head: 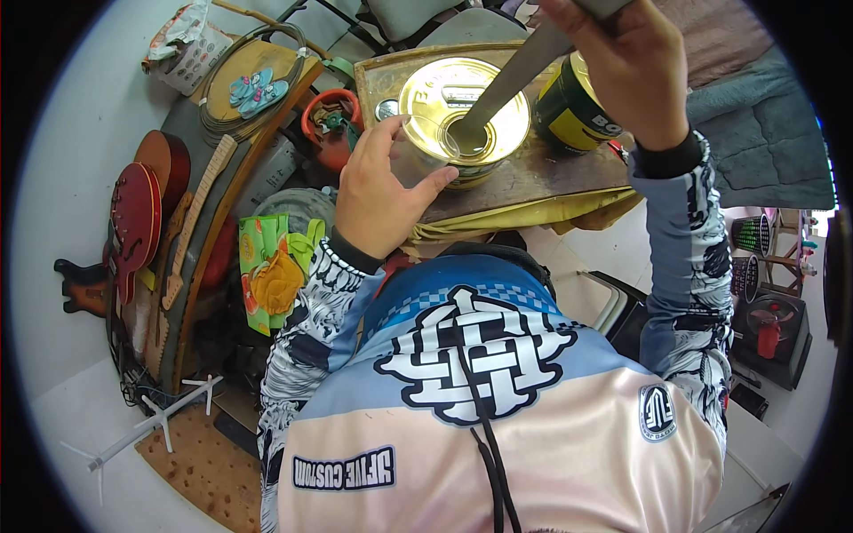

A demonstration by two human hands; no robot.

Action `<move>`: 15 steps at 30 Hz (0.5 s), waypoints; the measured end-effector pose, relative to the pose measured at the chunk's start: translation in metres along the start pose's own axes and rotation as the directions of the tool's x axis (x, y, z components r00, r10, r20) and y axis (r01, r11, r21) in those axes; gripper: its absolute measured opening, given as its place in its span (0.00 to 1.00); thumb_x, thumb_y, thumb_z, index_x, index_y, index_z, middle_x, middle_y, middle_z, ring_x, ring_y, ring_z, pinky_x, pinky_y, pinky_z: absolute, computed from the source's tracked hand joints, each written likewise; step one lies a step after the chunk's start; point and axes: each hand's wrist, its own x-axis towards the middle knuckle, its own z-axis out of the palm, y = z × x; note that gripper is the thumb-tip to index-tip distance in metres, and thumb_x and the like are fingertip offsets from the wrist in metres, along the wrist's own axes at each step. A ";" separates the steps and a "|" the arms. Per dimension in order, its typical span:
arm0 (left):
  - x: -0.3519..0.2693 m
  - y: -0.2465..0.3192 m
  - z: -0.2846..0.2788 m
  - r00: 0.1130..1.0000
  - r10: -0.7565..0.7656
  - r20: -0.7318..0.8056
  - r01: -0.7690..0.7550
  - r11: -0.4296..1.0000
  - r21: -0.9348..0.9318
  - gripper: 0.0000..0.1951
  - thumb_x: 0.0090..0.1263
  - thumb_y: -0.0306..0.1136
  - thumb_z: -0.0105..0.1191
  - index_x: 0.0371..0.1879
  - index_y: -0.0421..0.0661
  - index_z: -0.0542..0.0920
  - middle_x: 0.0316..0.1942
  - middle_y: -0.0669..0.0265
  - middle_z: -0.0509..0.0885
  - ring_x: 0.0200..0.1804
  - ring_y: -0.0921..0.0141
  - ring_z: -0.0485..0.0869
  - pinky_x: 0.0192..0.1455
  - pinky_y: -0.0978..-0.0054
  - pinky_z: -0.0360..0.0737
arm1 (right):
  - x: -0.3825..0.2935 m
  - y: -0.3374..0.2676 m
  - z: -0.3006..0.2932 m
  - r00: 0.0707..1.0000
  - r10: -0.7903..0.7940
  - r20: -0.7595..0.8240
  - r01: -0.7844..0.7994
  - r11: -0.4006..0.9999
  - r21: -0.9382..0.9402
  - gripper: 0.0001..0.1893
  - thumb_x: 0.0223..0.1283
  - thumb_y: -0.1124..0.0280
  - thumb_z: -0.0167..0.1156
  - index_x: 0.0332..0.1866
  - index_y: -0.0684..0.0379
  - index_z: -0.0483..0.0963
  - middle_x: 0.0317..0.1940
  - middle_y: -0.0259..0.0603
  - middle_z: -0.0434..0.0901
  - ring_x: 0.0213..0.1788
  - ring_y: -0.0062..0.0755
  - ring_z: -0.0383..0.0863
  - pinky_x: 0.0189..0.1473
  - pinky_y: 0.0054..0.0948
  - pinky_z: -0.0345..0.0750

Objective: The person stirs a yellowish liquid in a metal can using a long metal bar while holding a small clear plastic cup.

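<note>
My left hand (pixel 376 190) holds a clear plastic cup (pixel 421 152) by its sides, its rim close to the round opening of a large metal can (pixel 423 80). The can has a shiny gold-coloured top and stands on a wooden tabletop (pixel 573 180). At the upper right, my right hand (pixel 643 73) grips a long, flat, grey stick (pixel 520 70). The stick slants down to the left, and its lower end is in the can's opening. I cannot tell what the cup contains.
A black and yellow can (pixel 566 113) stands right of the gold-topped can. A round metal cap (pixel 386 109) lies to its left. Beyond the table's left side is a red bucket (pixel 332 123). Guitar bodies (pixel 136 216) and a guitar neck (pixel 200 220) rest farther left.
</note>
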 end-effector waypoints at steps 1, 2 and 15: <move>0.001 0.001 0.001 1.000 0.001 0.000 -0.001 1.000 0.002 0.36 0.58 0.41 0.78 0.64 0.40 0.75 0.51 0.59 0.83 0.49 0.65 0.84 0.54 0.66 0.81 | 0.006 -0.002 -0.002 0.998 -0.058 -0.026 0.060 0.996 0.061 0.09 0.69 0.71 0.68 0.40 0.63 0.76 0.26 0.29 0.78 0.31 0.14 0.74 0.33 0.21 0.72; 0.001 0.002 0.001 1.000 -0.001 -0.007 0.001 1.000 0.012 0.37 0.57 0.43 0.77 0.62 0.39 0.75 0.52 0.55 0.83 0.52 0.59 0.84 0.56 0.63 0.81 | 0.011 -0.003 -0.005 0.997 -0.068 -0.019 0.070 0.994 0.080 0.08 0.70 0.72 0.67 0.41 0.64 0.76 0.27 0.28 0.79 0.31 0.14 0.75 0.34 0.21 0.74; 0.003 0.006 0.014 0.996 0.086 -0.014 -0.084 0.991 0.101 0.37 0.57 0.42 0.77 0.62 0.37 0.76 0.52 0.53 0.83 0.48 0.60 0.83 0.53 0.65 0.81 | 0.044 -0.027 -0.023 0.992 -0.127 -0.006 0.127 0.988 0.090 0.07 0.71 0.72 0.65 0.41 0.66 0.79 0.28 0.33 0.82 0.29 0.19 0.82 0.31 0.23 0.80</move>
